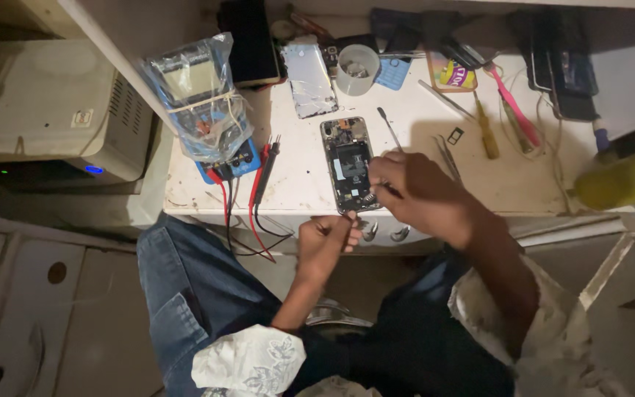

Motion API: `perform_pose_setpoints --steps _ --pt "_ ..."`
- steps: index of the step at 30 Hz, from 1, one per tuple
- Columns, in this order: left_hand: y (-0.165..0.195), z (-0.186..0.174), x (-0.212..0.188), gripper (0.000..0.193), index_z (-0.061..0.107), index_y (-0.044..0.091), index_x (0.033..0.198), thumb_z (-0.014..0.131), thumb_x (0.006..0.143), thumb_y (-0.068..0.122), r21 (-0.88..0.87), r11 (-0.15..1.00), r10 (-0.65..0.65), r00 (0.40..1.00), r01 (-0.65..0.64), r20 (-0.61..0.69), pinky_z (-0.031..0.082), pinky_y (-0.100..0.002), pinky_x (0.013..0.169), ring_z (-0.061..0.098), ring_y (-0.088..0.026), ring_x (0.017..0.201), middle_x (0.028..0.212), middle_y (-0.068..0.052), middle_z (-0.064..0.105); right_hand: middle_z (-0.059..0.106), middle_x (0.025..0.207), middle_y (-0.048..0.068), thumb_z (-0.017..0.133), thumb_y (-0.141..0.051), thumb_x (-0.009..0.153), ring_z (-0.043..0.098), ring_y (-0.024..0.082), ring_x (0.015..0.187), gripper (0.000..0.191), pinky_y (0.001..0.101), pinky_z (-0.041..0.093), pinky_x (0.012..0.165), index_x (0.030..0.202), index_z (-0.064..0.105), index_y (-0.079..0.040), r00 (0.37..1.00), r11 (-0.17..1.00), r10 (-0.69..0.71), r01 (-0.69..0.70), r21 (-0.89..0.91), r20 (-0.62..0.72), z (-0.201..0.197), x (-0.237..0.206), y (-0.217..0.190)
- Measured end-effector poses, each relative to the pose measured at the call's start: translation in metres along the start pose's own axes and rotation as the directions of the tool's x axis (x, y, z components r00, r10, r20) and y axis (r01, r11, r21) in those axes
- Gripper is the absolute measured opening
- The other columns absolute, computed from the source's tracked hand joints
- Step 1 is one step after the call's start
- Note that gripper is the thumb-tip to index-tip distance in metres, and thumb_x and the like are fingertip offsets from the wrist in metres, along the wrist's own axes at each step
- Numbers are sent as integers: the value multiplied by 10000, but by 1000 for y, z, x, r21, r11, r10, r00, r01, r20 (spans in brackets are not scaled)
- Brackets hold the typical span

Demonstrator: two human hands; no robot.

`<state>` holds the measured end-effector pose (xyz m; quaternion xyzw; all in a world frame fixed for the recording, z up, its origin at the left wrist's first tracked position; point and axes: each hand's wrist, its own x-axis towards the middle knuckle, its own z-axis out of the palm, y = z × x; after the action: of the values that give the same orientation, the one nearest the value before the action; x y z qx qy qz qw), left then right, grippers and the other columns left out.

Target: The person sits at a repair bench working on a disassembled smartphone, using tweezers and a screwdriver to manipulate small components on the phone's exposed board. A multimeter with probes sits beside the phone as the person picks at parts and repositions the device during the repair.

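Note:
An opened phone [348,163] with its back off lies flat on the white workbench [299,173], its circuit board and battery showing. My right hand [414,192] is over the phone's lower right corner, fingers pinched on a thin dark tool whose tip touches the phone. My left hand [323,239] is curled at the bench's front edge just below the phone; whether something small is pinched in it is unclear. A thin metal spudger [389,126] lies right of the phone.
A multimeter in a plastic bag [201,103] with red and black probes [262,173] stands at the left. Behind the phone are a silver back cover [309,78], a small white cup [356,70], screwdrivers [488,132], tweezers [446,151] and more phones. A yellow object [622,182] lies at right.

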<state>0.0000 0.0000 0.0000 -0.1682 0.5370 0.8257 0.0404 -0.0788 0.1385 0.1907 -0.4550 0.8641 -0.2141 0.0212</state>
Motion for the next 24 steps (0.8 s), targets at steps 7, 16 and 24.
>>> perform_pose_setpoints --steps 7,16,24 --pt "4 -6 -1 319 778 -20 922 689 955 285 -51 997 -53 998 54 23 543 -231 613 687 -98 670 790 -79 768 640 858 162 646 -104 878 627 364 838 88 453 493 736 892 602 -29 992 992 123 -122 -11 30 -5 3 -10" --pt "17 -8 -1 319 775 -35 945 684 954 270 -47 996 -71 997 72 21 549 -238 625 694 -112 681 798 -88 770 662 902 151 644 -87 878 639 340 893 90 433 508 804 923 618 -13 999 999 43 -43 -7 -7 3 7 -11" --pt "20 -11 2 325 780 -40 946 685 956 271 -36 996 -80 996 81 29 552 -242 631 688 -110 680 803 -92 773 661 921 145 653 -67 868 641 334 902 88 432 510 810 927 614 -15 997 997 75 -74 -28 12 4 8 -8"
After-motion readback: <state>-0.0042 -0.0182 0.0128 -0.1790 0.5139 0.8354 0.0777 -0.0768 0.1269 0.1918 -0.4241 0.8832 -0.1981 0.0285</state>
